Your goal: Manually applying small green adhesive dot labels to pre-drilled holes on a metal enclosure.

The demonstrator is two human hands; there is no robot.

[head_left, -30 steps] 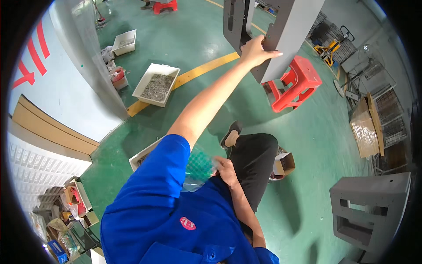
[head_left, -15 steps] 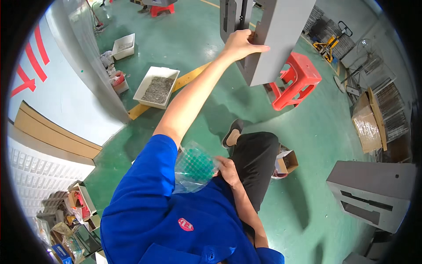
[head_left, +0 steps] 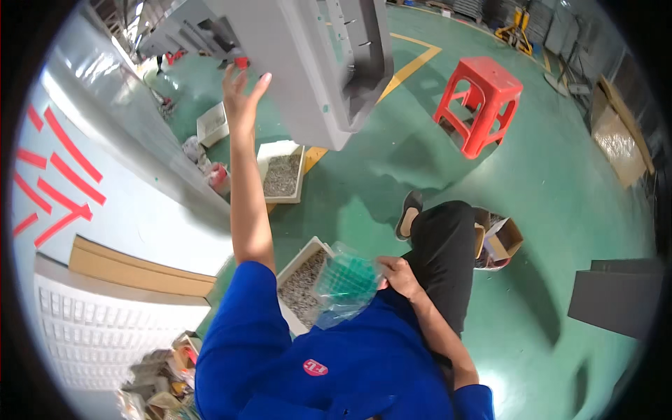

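Pinching a clear plastic bag with green contents [head_left: 343,285] in the right grip [head_left: 397,276], mostly to its left; splaying the left grip [head_left: 243,101] beside a grey metal housing [head_left: 288,77], just rightward; cannot tell if touching.

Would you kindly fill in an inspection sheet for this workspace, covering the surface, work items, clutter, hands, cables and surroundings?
Surface: green floor with a yellow line.
Work items: large grey housing with openings, ahead of the person; clear bag with green contents, in front of the torso.
Clutter: near tray and farther tray, both white, hold small greyish pieces; open carton to the right of the knee.
Hands: left hand raised beside the housing, fingers spread, contact unclear; right hand grips the bag's edge.
Cables: nothing seen.
Surroundings: red stool ahead to the right; yellow pallet truck in the background.
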